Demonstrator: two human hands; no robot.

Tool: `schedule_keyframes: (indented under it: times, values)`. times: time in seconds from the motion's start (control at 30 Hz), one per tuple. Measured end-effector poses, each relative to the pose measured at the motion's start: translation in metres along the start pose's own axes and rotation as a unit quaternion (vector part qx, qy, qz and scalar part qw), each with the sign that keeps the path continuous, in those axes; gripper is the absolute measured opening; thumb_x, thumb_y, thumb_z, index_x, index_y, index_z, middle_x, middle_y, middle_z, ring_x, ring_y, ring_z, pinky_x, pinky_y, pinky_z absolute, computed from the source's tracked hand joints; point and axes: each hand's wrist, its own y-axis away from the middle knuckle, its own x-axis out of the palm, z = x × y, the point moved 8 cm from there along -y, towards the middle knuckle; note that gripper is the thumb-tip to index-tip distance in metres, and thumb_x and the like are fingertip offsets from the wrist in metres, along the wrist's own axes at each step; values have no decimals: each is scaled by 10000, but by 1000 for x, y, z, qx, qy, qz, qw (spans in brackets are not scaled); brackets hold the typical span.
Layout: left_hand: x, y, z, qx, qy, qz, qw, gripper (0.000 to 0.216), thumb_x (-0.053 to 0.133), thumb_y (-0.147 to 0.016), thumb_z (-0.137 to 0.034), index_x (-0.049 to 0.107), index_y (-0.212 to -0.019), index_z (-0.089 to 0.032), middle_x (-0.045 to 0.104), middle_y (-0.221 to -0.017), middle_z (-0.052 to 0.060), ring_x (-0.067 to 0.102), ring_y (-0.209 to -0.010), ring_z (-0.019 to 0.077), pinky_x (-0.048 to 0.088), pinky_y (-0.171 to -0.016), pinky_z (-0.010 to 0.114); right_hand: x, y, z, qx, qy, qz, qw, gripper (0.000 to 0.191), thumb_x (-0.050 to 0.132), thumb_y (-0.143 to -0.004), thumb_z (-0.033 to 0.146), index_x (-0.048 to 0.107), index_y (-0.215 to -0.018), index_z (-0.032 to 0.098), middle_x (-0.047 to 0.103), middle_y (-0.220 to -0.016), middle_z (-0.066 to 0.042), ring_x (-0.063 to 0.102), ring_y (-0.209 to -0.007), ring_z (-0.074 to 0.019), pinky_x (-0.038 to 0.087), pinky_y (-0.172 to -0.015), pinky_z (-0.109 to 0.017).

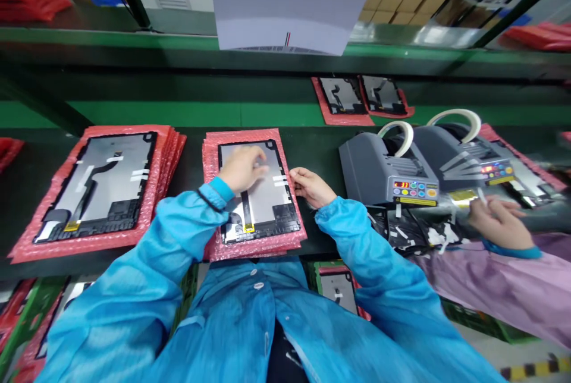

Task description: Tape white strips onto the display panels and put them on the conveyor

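Note:
A grey panel with a black frame and a flat cable [263,195] lies on top of a stack of pink bubble-wrap sheets [212,154] in front of me. My left hand [241,168] rests on the panel's upper part, fingers bent and smeared by motion. At the stack's right edge my right hand [312,185] has its fingers curled against the pink wrap and the panel's side.
A second pink stack with a panel [100,187] lies to the left. Two grey tape dispensers [386,172] [464,157] stand on the right. Another person's hand [497,222] in a purple sleeve holds a tape piece there. More panels [361,97] lie on the far belt.

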Motion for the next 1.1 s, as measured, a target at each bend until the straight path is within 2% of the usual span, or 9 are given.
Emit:
schedule_keyframes:
  times: [0.13, 0.27, 0.4, 0.5, 0.63, 0.77, 0.9, 1.0, 1.1]
  values:
    - [-32, 40, 67, -134, -4, -132, 982, 221, 450, -914, -306, 604, -957, -154, 683, -940, 102, 625, -920, 229, 468, -868, 349, 1, -2, 21, -104, 107, -26, 988, 481, 665, -622, 641, 515, -745, 201, 518, -569, 46, 447, -514, -95, 329, -498, -220]
    - [-12, 75, 100, -222, -1, -97, 970, 259, 472, -900, -383, 599, -939, -160, 701, -932, 122, 662, -895, 256, 493, -803, 341, 7, 5, 49, -207, 271, -98, 935, 300, 596, -692, 503, 479, -664, 228, 482, -565, 28, 425, -547, -134, 338, -560, -270]
    - [5, 79, 102, -248, 36, -96, 963, 232, 454, -918, -349, 588, -964, -164, 713, -923, 119, 680, -925, 247, 497, -791, 318, 12, 16, 65, -242, 246, -149, 927, 284, 579, -698, 501, 471, -703, 238, 510, -632, -3, 483, -615, -176, 394, -614, -308]
    - [7, 76, 88, -232, 3, -94, 968, 235, 396, -939, -295, 594, -906, -173, 703, -970, 137, 672, -958, 258, 489, -803, 333, 28, 17, 57, -164, 115, -65, 978, 396, 645, -623, 550, 481, -795, 234, 536, -618, 14, 534, -588, -188, 441, -604, -328]
    - [-19, 92, 66, -201, -51, -130, 969, 270, 320, -961, -256, 575, -975, -169, 674, -1053, 157, 654, -1002, 264, 480, -802, 344, 57, 30, 79, -197, 75, -2, 977, 384, 710, -601, 462, 540, -841, 216, 638, -723, -13, 609, -685, -204, 485, -679, -345]
    - [-90, 141, 98, -276, -41, -193, 941, 318, 263, -985, -309, 522, -1100, -165, 701, -947, 143, 679, -892, 261, 483, -743, 340, 127, 25, 107, -266, 83, 38, 960, 299, 643, -714, 403, 581, -931, 207, 692, -864, -45, 648, -809, -219, 516, -746, -359]
    - [-160, 180, 181, -341, -91, -237, 905, 260, 399, -935, -339, 579, -1029, -175, 698, -1001, 158, 659, -967, 306, 485, -803, 372, 242, -7, 109, -247, 161, 60, 954, 269, 460, -875, 291, 574, -1075, 154, 695, -1034, -94, 657, -957, -204, 519, -838, -343]
    - [-165, 181, 245, -383, -99, -199, 897, 265, 441, -907, -333, 608, -1014, -157, 680, -1061, 195, 639, -1017, 350, 483, -847, 421, 302, -26, 100, -191, 332, 38, 923, 300, 438, -911, 181, 566, -1167, 93, 641, -1215, -163, 606, -1142, -224, 461, -976, -332]
    - [-145, 173, 280, -381, -78, -162, 907, 257, 443, -901, -294, 625, -996, -139, 656, -1134, 206, 615, -1085, 324, 470, -913, 393, 320, -33, 83, -113, 430, 47, 895, 327, 555, -875, 181, 587, -1154, 12, 599, -1244, -267, 569, -1207, -317, 431, -1026, -384]
